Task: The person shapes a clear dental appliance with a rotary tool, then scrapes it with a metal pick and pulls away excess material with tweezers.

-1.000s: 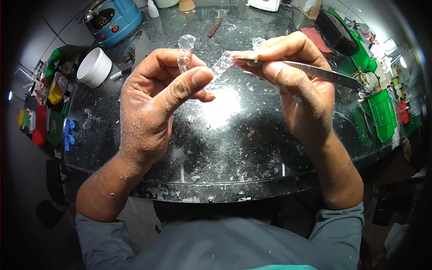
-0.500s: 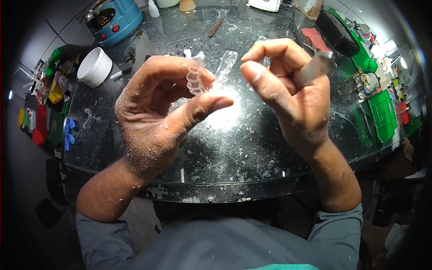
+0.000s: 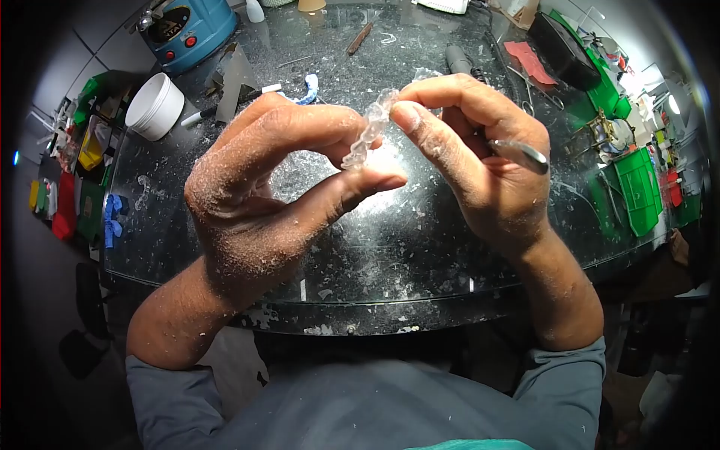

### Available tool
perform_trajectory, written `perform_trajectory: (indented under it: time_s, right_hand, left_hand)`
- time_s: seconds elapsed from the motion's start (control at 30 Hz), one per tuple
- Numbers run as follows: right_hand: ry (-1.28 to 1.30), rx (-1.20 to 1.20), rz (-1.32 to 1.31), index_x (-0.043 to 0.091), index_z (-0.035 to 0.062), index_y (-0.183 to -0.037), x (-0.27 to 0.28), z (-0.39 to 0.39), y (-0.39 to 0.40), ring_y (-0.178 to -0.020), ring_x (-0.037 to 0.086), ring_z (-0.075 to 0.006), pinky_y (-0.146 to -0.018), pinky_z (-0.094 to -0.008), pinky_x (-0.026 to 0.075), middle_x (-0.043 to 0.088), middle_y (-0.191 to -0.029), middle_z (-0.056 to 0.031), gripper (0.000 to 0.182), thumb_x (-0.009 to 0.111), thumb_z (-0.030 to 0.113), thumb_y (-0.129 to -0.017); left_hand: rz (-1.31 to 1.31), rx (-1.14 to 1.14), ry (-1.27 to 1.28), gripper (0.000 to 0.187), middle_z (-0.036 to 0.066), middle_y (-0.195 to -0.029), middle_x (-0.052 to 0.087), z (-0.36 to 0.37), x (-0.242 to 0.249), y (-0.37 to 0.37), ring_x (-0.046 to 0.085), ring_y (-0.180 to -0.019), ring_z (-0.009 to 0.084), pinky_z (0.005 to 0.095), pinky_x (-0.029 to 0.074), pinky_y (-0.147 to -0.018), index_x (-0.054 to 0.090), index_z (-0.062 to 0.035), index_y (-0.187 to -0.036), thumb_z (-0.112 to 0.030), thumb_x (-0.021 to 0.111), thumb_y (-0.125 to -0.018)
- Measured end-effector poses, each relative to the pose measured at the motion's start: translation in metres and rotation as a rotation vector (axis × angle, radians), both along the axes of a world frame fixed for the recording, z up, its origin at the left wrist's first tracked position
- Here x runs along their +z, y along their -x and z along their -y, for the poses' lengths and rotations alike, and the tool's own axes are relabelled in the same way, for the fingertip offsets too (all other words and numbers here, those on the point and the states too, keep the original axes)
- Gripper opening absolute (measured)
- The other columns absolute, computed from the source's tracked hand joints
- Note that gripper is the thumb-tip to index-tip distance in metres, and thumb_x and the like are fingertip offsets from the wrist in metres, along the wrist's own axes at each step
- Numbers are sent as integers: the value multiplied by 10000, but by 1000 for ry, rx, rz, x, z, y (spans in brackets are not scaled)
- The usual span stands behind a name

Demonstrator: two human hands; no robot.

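Observation:
A clear, tooth-shaped dental splint [image 3: 367,140] is pinched between the thumb and fingers of my left hand [image 3: 259,180], above the bench. Its upper end meets the thumb and forefinger tips of my right hand [image 3: 491,161]. Tucked in the right palm is a tool with a flat metal handle [image 3: 523,155]; its working end is hidden behind the fingers. White dust and shavings cover the left hand and both forearms.
The dark bench [image 3: 360,262] is strewn with shavings. A white tub [image 3: 155,107], a blue machine [image 3: 186,34] and a marker [image 3: 201,116] stand or lie left. To the right are a black handpiece [image 3: 459,61], red sheet [image 3: 529,62], metal articulator [image 3: 604,135] and green tray [image 3: 636,191].
The splint has turned and shifted right, now seen more edge-on. My right fingertips have closed on its upper end, and the tool's handle has tilted lower.

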State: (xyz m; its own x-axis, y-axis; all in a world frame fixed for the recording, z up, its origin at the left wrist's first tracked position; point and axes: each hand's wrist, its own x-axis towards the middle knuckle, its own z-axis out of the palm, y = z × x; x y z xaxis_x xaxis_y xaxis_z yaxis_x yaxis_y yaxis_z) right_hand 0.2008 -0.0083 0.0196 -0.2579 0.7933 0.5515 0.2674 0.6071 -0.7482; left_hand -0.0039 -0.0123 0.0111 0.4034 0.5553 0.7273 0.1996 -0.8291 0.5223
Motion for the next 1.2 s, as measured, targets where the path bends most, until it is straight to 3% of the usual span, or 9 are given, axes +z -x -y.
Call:
perform_trajectory:
  time_s: [0.07, 0.2, 0.47, 0.9, 1.0, 1.07, 1.1, 1.17, 1.2]
  right_hand:
    - [-31, -11, 16, 650, -21, -956, 3, 1, 0, -610, 448, 8, -537, -147, 326, 570, -737, 24, 108, 657, 36, -865]
    - [-65, -21, -17, 656, -15, -922, -1, -2, 0, -554, 375, 18, -493, -154, 269, 499, -668, 63, 90, 670, 33, -847]
    - [-14, 18, -25, 655, -5, -906, 1, 4, 1, -540, 375, 18, -476, -160, 259, 519, -670, 52, 97, 667, 2, -810]
    - [-46, 63, -11, 635, -17, -884, 2, 2, -3, -558, 416, -2, -496, -167, 304, 564, -708, 22, 88, 658, 5, -802]
    - [55, 84, -45, 625, -12, -888, 0, 3, -4, -566, 447, -13, -502, -164, 323, 581, -734, 4, 81, 651, 28, -823]
    - [98, 93, -114, 619, -9, -888, 5, 2, -4, -589, 468, -18, -523, -160, 339, 586, -745, -4, 81, 646, 48, -836]
    - [140, 102, -183, 614, -6, -889, 7, 1, -6, -612, 489, -23, -543, -157, 354, 592, -756, -12, 87, 641, 67, -850]
    - [38, 3, -130, 607, -9, -938, 5, -9, -13, -688, 516, -28, -622, -158, 378, 600, -777, -9, 137, 635, 108, -872]
    - [60, 1, -108, 611, -13, -970, 8, -10, -13, -661, 493, -18, -595, -155, 355, 581, -751, 8, 157, 644, 99, -866]
  left_hand:
    - [61, 38, 113, 380, 82, -905, 593, 4, 1, -3, 593, -869, 135, 263, 501, -770, 589, 3, -1021, 64, 772, -694]
    - [85, -23, 103, 359, 77, -903, 593, 2, -1, -4, 596, -865, 122, 250, 505, -768, 587, 4, -1016, 70, 759, -708]
    - [192, -30, 264, 298, 64, -901, 590, 5, -1, -8, 603, -831, 101, 233, 513, -751, 575, -2, -989, 70, 732, -746]
    - [94, 4, 193, 307, 61, -897, 595, 5, 2, -5, 596, -872, 113, 245, 496, -794, 598, 4, -981, 92, 738, -722]
    - [102, -3, 280, 237, 66, -930, 615, 7, 6, -7, 594, -858, 100, 242, 495, -793, 604, 3, -979, 37, 720, -775]
    - [267, 25, 675, 195, 75, -981, 631, 10, 15, -11, 595, -840, 92, 249, 496, -801, 611, 8, -1003, -81, 688, -847]
    - [268, -21, 677, 241, 95, -1047, 638, 0, 8, -5, 594, -820, 96, 262, 502, -803, 612, 16, -1065, -170, 623, -912]
    - [352, -60, 728, 282, 105, -1091, 635, -10, 2, -2, 583, -845, 106, 276, 498, -812, 599, 14, -1136, -190, 577, -943]
    - [351, -59, 729, 282, 105, -1091, 635, -12, -2, -1, 583, -845, 106, 276, 498, -812, 599, 14, -1136, -190, 577, -943]
